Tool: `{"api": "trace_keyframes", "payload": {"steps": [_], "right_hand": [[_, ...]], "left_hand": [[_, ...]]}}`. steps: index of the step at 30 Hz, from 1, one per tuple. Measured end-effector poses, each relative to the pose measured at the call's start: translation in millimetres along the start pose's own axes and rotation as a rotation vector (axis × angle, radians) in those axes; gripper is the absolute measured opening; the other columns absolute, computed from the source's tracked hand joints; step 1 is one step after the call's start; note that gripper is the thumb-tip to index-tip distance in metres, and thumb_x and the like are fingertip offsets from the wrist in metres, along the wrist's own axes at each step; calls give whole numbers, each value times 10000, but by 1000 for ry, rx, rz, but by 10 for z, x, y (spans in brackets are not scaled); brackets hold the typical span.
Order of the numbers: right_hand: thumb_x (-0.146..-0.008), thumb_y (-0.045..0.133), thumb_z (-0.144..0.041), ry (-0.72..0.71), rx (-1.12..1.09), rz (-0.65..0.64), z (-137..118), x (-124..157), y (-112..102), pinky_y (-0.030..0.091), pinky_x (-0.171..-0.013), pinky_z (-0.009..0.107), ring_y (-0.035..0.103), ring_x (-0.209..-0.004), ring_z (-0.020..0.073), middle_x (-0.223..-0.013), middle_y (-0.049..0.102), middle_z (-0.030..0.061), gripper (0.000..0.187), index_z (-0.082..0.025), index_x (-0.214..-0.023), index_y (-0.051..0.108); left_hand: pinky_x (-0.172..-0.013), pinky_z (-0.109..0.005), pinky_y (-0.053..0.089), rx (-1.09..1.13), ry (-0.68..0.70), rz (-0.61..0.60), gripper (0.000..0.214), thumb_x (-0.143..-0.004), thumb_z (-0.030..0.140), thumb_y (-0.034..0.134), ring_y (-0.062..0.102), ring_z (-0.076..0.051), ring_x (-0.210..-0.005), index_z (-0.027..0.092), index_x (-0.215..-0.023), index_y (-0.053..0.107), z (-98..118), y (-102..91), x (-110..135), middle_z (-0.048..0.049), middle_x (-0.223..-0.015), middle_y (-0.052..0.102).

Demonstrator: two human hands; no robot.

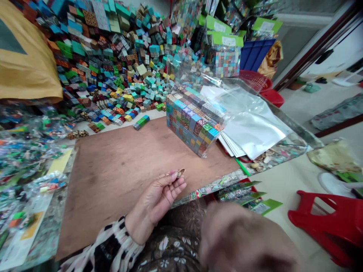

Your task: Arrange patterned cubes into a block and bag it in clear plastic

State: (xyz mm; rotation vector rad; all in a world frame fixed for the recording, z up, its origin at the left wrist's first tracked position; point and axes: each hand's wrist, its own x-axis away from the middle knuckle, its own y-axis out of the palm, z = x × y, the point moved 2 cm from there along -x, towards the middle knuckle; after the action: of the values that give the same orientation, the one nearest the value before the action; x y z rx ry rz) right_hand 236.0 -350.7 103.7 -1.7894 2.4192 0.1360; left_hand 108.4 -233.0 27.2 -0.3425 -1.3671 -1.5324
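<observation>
My left hand [161,196] is palm up over the front edge of the brown board [121,162]. Its thumb and forefinger pinch a small brown nut shell [180,173], its hollow side partly showing; the exact kind of nut is unclear. Close to the camera at the lower right is my right hand [244,234], badly smeared by motion, its fingers unreadable. Beyond the left hand, a clear-wrapped block of patterned cubes [193,121] stands on the board. Pale shell scraps [262,160] lie at the table's right corner.
A heap of coloured blocks [121,71] covers the back. White sheets and plastic bags [252,121] lie at right, with a green strip [242,167] by the edge. Small bagged parts [25,151] crowd the left. A red stool [329,223] stands on the floor at right.
</observation>
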Motion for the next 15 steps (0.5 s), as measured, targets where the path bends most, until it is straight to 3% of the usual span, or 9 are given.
{"api": "trace_keyframes", "payload": {"steps": [1,4,9,15], "right_hand": [[-825,702,-434,-36,62,19,46,-38,42,529,-643,337,656,-741,199,-775,710,13,78,-373,-837,751],[-892,624,-204,-103,276,128,294,-123,149,521,-736,316,637,-848,179,-889,677,29,169,-310,-975,726],[-909,573,-147,-259,512,163,683,-180,228,508,-721,325,583,-842,183,-886,613,57,220,-223,-1070,701],[-922,582,-169,-365,776,214,800,-195,260,483,-699,368,561,-810,211,-846,614,96,173,-135,-1024,718]], "left_hand": [[-633,-253,631,1,-6,-8,256,-863,-66,492,715,-137,-610,68,-748,678,-7,-6,-4,-76,-694,723],[-613,-231,621,11,-10,-39,256,-853,-75,492,714,-138,-610,62,-752,683,-39,-18,-16,-82,-699,723],[-631,-231,618,43,11,-54,276,-845,-88,492,709,-134,-619,66,-723,686,-85,0,-16,-76,-701,722],[-602,-195,595,64,39,-24,308,-841,-105,474,711,-124,-628,65,-699,689,-122,34,-6,-81,-720,730]]}}
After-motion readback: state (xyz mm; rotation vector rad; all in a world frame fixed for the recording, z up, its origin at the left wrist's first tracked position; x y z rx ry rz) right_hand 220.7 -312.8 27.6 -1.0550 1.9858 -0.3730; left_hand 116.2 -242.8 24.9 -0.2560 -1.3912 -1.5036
